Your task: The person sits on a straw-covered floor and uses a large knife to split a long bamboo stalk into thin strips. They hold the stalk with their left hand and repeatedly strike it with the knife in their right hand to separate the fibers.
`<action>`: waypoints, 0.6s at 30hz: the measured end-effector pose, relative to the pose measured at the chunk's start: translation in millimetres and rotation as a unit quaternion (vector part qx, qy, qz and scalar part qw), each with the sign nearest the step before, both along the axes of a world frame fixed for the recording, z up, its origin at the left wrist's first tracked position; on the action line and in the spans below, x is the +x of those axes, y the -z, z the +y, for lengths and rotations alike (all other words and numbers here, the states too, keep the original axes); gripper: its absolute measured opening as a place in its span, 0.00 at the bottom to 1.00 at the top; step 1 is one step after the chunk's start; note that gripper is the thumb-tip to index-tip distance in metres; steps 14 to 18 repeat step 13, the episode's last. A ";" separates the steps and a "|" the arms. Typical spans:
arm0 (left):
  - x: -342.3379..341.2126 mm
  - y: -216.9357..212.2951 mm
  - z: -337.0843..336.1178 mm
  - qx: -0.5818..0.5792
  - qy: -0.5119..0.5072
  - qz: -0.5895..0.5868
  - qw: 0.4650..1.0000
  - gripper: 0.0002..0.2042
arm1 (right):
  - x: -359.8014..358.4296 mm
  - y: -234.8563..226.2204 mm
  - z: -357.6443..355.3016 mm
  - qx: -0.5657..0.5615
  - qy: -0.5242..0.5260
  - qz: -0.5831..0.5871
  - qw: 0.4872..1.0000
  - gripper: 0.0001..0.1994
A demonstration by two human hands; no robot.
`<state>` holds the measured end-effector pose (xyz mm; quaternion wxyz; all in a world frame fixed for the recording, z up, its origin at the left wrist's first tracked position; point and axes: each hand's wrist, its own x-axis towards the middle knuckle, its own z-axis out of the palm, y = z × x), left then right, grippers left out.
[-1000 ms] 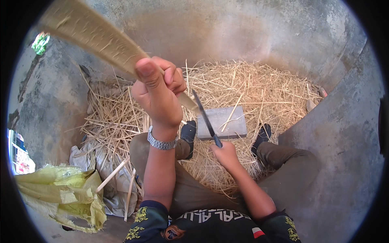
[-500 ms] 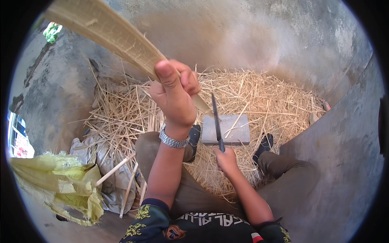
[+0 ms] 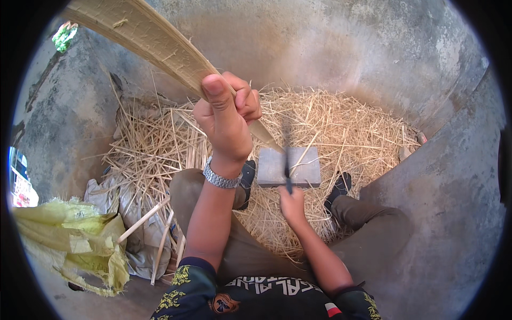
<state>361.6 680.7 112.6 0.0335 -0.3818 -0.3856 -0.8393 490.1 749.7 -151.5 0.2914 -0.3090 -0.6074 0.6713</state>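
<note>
Left hand (image 3: pixel 226 114) is raised in front of the camera, fingers and thumb clenched around a long pale strip of split cane (image 3: pixel 154 42). That strip runs from the upper left corner down through the fist, and its tapered end emerges just past the fingers, above the grey block (image 3: pixel 304 170). A metal wristwatch (image 3: pixel 221 178) sits on the left wrist.

Right hand (image 3: pixel 292 205) is lower and closed on the handle of a knife (image 3: pixel 287 160). Its dark blade stands roughly upright and is motion-blurred; the tip lies close to the strip's tapered end, but contact cannot be confirmed.

Surface: a thick bed of straw-coloured shavings (image 3: pixel 346 128) covers the ground ahead of the seated person. The rectangular grey block lies flat on these shavings, between the two dark shoes (image 3: pixel 340 186).

Surroundings: rough grey concrete (image 3: pixel 330 48) rises behind the shavings and curves round to the right. At lower left, a crumpled yellow woven sack (image 3: pixel 69 240) lies beside a pale grey sack (image 3: pixel 141 234), with several loose thin sticks (image 3: pixel 144 218) resting across the latter. Green foliage shows at the upper left edge.
</note>
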 end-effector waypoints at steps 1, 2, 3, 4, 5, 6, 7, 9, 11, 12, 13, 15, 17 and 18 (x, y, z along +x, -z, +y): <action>-1.7 1.1 0.0 0.004 0.006 -0.001 1.000 0.32 | -2.3 9.7 8.0 -0.016 -0.037 -0.104 0.994 0.13; -5.0 3.9 0.1 0.008 0.012 -0.003 1.000 0.32 | -1.1 19.2 16.6 -0.033 -0.073 -0.207 0.975 0.13; -8.9 3.5 -4.1 0.008 0.011 -0.001 1.000 0.32 | -0.9 4.9 19.7 0.023 -0.068 -0.197 0.978 0.13; -11.6 3.4 -7.3 0.010 0.005 0.000 1.000 0.32 | 2.6 -25.3 24.9 0.079 -0.060 -0.188 0.977 0.13; -13.1 3.1 -9.7 0.012 0.002 -0.002 1.000 0.32 | 7.8 -55.3 28.0 0.136 -0.048 -0.181 0.973 0.13; -13.4 3.6 -9.3 0.016 0.001 -0.005 1.000 0.32 | 11.3 -79.5 30.4 0.097 -0.015 -0.135 0.986 0.13; -13.6 2.8 -8.7 0.016 0.000 -0.003 1.000 0.32 | 15.6 -99.5 30.2 0.058 0.018 -0.088 0.994 0.13; -13.7 -0.2 -6.7 0.014 -0.003 0.002 1.000 0.32 | 26.7 -124.9 24.5 -0.015 0.047 0.061 0.997 0.11; -12.9 -0.7 -7.3 0.008 -0.006 0.003 1.000 0.32 | 24.5 -122.5 17.1 -0.052 0.074 0.198 0.976 0.11; -11.2 -1.3 -4.9 0.007 -0.003 0.002 1.000 0.32 | 17.1 -107.1 10.5 -0.049 0.093 0.258 0.960 0.11; -9.5 -0.4 -1.5 0.007 0.003 -0.001 1.000 0.32 | 6.3 -82.2 3.8 -0.045 0.113 0.316 0.941 0.13; -9.5 -0.4 -1.5 0.007 0.003 -0.001 1.000 0.32 | 6.3 -82.2 3.8 -0.045 0.113 0.316 0.941 0.13; -9.5 -0.4 -1.5 0.007 0.003 -0.001 1.000 0.32 | 6.3 -82.2 3.8 -0.045 0.113 0.316 0.941 0.13; -9.5 -0.4 -1.5 0.007 0.003 -0.001 1.000 0.32 | 6.3 -82.2 3.8 -0.045 0.113 0.316 0.941 0.13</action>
